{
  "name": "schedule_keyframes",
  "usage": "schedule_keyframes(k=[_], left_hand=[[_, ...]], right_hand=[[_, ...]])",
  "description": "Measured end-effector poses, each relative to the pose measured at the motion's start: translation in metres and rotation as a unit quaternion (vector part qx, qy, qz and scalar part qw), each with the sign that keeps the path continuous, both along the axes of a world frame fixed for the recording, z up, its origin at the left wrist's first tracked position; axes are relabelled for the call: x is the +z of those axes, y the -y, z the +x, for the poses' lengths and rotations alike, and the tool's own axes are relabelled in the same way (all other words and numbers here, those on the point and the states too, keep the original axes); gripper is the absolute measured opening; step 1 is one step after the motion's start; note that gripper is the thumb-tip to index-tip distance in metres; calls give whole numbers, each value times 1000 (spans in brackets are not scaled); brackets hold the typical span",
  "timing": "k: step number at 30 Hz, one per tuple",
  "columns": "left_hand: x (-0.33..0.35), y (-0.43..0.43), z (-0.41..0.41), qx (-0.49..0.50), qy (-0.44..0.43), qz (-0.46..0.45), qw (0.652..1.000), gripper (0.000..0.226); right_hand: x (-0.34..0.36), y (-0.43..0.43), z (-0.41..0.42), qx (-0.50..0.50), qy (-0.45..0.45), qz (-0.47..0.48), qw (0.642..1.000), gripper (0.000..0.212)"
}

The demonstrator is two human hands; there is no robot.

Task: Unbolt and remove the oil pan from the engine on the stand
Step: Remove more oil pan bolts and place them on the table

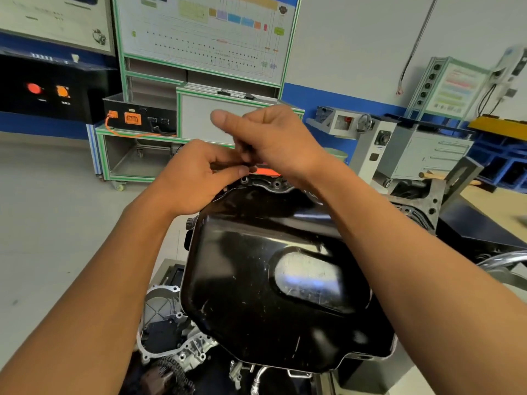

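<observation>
Nearest: upturned engine (164, 323), chain end toward camera. On top of it, black oil pan (256, 286), seated on the block. Over pan's far flange, left hand (196, 175) and right hand (275, 141) meeting fingertip to fingertip, fingers curled, right thumb sticking up. Can't tell what's pinched, if anything: blurred. Beyond: green-framed bench (199, 121), wiring chart (205, 32).

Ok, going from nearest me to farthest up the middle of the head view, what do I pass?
Chain → black oil pan → left hand and right hand together over its far edge → green-framed cabinet → wiring diagram board.
</observation>
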State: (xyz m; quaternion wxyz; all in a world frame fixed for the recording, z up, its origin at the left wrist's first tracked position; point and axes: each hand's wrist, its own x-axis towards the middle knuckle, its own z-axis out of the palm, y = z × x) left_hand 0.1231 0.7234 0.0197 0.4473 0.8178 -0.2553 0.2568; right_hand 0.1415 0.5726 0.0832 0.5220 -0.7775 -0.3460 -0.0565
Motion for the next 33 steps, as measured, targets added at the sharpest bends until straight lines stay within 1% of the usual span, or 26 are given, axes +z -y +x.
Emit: schedule_keyframes(k=[2,3,5,6,8,10,11,12,13,14,16,18,23,26,27,29,33], left_hand=[[-1,0,-1,8,14,8,1000,28],[-1,0,-2,11,19,7,1000,27],[-3,2,-3,18,35,-5,999,25],[-3,3,-4,23,52,-9,998,25],[-3,5,-4,28,84,-16,996,28],[-3,3,-1,35,94,-22,995,29],[-4,3,1,39,96,-19,994,28],[-5,2,4,42,96,-11,994,21],[-6,2,5,45,96,-6,994,13],[-7,2,6,54,99,-7,994,10],[-9,4,5,66,111,-23,991,15],[-9,5,3,69,114,-37,990,18],[-11,4,5,66,125,-45,989,17],[-12,3,7,70,124,-59,988,14],[-13,3,8,63,118,-69,989,14],[-14,4,9,42,92,-86,991,15],[-11,-1,14,11,25,-48,998,14]], right_hand=[[-8,2,0,-2,73,45,996,44],[-11,5,0,-5,95,67,993,34],[-15,14,-1,4,90,97,991,15],[-16,19,-2,10,81,101,992,12],[-20,25,-3,15,101,91,991,21],[-24,26,-5,15,156,69,985,34],[-26,25,-5,4,183,49,982,41],[-28,24,-4,-17,205,25,978,44],[-31,24,-2,-44,219,4,975,44],[-32,23,0,-70,223,-4,972,39],[-33,21,4,-98,217,14,971,22],[-33,19,6,-97,233,16,967,16],[-32,20,1,-75,271,-34,959,13],[-29,20,0,-58,291,-76,952,21],[-27,21,1,-50,294,-88,950,22],[-24,23,3,-35,299,-110,947,17],[-17,24,10,-11,310,-125,942,12]])
